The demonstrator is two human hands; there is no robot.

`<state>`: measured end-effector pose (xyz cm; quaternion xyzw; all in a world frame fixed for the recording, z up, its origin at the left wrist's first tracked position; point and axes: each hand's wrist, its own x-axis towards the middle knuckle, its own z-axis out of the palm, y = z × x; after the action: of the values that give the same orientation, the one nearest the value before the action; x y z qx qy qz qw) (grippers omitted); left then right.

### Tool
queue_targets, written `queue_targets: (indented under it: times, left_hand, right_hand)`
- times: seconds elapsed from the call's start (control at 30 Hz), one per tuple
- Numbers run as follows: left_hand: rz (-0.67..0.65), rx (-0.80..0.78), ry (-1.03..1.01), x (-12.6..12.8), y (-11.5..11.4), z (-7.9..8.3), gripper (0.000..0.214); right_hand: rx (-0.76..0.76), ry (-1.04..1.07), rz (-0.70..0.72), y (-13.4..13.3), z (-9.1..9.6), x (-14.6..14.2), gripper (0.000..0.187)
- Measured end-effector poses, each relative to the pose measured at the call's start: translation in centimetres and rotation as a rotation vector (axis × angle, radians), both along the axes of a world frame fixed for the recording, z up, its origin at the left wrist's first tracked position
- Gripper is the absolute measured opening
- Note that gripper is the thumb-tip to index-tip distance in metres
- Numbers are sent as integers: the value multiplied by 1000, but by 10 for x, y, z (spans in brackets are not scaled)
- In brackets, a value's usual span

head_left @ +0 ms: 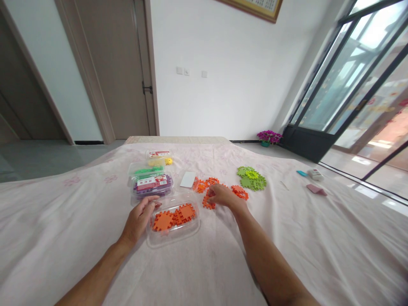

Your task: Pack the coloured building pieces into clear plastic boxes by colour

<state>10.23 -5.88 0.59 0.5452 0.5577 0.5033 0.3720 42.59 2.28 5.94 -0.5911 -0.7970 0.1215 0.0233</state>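
My left hand is at the left rim of an open clear plastic box, its fingers closed on the edge. Inside the box lie toothed orange plastic pieces. To the right of the box, my right hand pinches a flat orange gear piece at table level; my fingers partly cover it. More orange gear pieces lie on both sides of this hand. Beyond it sits a cluster of light green gear pieces.
Behind the box stand a labelled box of purple pieces, a box of green pieces and one with yellow pieces. A white card lies near them. At right are a pink cloth-like item and a small white packet.
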Motion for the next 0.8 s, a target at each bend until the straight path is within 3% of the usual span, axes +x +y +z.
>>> queue_targets:
  times: [0.23,0.5,0.8]
  left_hand:
    - [-1,-6,15,0,0,1,48]
    - [5,-4,27,1,1,2,49]
    - [-10,-8,24,0,1,0,50]
  right_hand:
    - [37,-183,-116,-8,8,-6,37]
    - [46,-163,-40,-7,7,-4,22]
    - [10,-112,25,-5,5,-1,19]
